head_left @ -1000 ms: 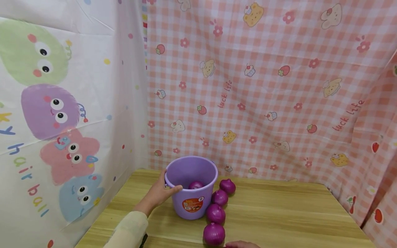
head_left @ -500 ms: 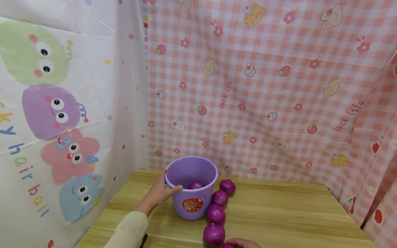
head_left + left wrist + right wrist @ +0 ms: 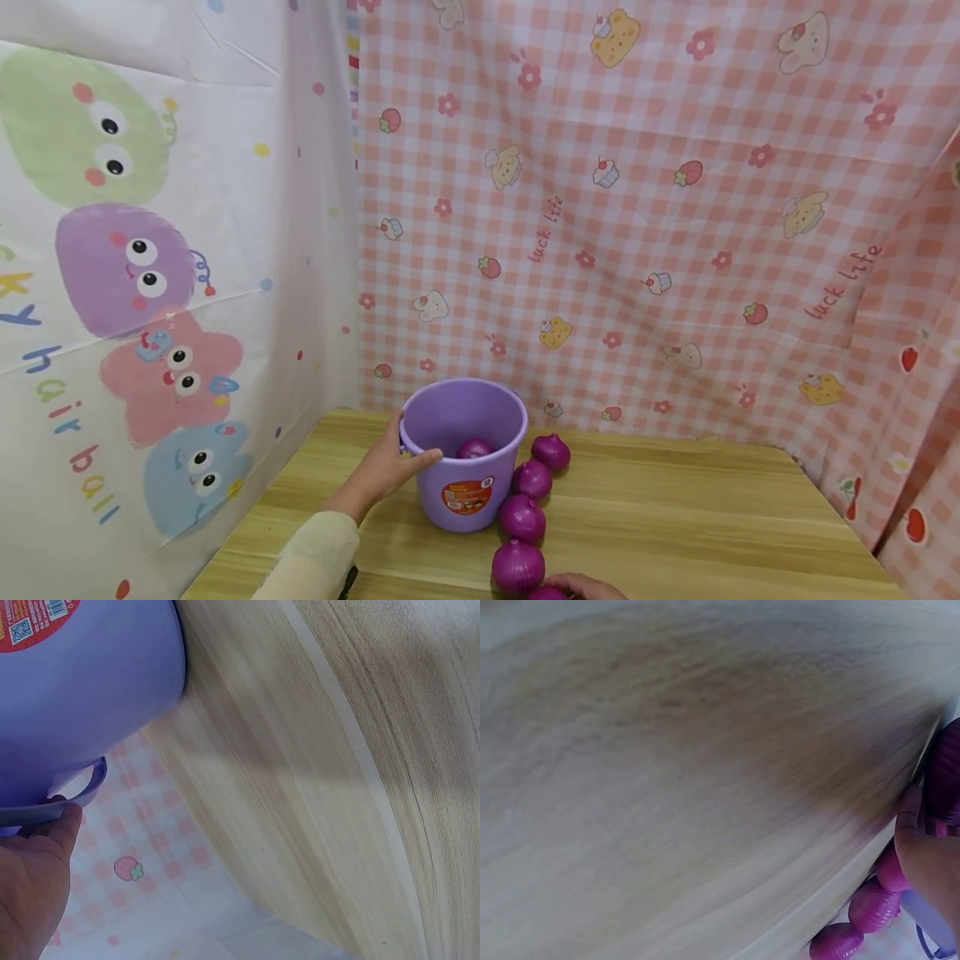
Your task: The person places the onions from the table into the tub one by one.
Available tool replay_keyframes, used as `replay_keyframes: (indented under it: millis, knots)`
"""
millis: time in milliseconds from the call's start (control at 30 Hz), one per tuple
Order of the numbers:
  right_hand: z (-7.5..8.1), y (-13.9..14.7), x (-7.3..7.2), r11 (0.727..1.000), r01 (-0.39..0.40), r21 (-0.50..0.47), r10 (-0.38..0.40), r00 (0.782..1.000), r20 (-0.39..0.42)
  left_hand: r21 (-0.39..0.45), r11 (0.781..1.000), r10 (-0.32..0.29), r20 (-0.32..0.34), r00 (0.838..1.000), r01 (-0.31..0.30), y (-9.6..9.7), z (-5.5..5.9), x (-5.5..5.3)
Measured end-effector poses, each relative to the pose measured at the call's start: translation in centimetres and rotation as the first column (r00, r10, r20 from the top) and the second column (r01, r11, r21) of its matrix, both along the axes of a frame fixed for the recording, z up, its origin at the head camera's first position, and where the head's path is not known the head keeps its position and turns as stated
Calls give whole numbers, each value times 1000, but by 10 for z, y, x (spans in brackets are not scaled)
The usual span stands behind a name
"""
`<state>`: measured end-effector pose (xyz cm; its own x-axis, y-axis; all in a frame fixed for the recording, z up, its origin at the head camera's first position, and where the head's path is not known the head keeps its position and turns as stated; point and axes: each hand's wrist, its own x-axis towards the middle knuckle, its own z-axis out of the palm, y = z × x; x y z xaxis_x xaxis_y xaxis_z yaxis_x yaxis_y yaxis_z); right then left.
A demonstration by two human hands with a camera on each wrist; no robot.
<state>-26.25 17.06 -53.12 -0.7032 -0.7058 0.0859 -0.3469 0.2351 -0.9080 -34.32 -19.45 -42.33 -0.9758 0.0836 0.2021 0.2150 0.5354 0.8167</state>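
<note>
A purple bucket with a red label stands upright on the table. My left hand grips its rim on the left side, thumb over the front edge. One red onion shows inside the bucket. Along its right side runs a row of several red onions, from a far onion to a near onion. At the bottom edge of the head view, my right hand holds another red onion, partly cut off. The right wrist view has this hand with its thumb against a dark onion.
The wood-grain table extends to the right of the onions. A pink checked cloth hangs behind it, and a white cartoon-print cloth hangs at the left.
My right hand has come slightly further into the head view, and the onion in its fingers has appeared at the bottom edge. The left hand and bucket look unmoved.
</note>
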Motion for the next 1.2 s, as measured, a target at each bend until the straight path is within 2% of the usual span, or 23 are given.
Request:
replay_keyframes:
  millis: [267,400,467,500,567,667,733,867,967,1067,1200]
  knots:
    - [9,4,2,996,58,63,-56,998,-31,-7,1000,4,0,1000,-4,0,-1,-1]
    - [15,7,-1,996,54,71,-51,998,-36,-5,1000,4,1,1000,-4,0,-1,-1]
    - [17,8,-4,997,34,63,-33,999,-7,-7,1000,5,2,1000,-5,0,-1,-1]
    - [14,10,-7,998,28,59,-28,1000,7,-6,1000,5,2,1000,-5,0,-1,-1]
    - [-2,16,-20,999,9,34,-11,999,44,-6,1000,5,1,1000,-5,0,-1,-1]
    - [-22,24,-37,999,5,34,-7,999,49,-6,1000,6,-1,1000,-6,0,-1,-1]
    - [-24,26,-41,999,5,33,-6,999,33,-4,1000,6,1,1000,-6,0,0,-1]
    - [8,20,-26,999,8,45,-9,1000,24,0,1000,5,5,1000,-5,0,0,0]
    - [30,15,-14,999,28,27,-29,998,61,4,1000,2,5,1000,-2,0,-1,0]
    - [42,11,-7,997,75,19,-76,993,90,5,1000,-1,4,1000,1,0,-1,-1]
    - [51,9,-3,992,125,30,-127,985,120,7,1000,-2,1,1000,2,0,-1,-1]
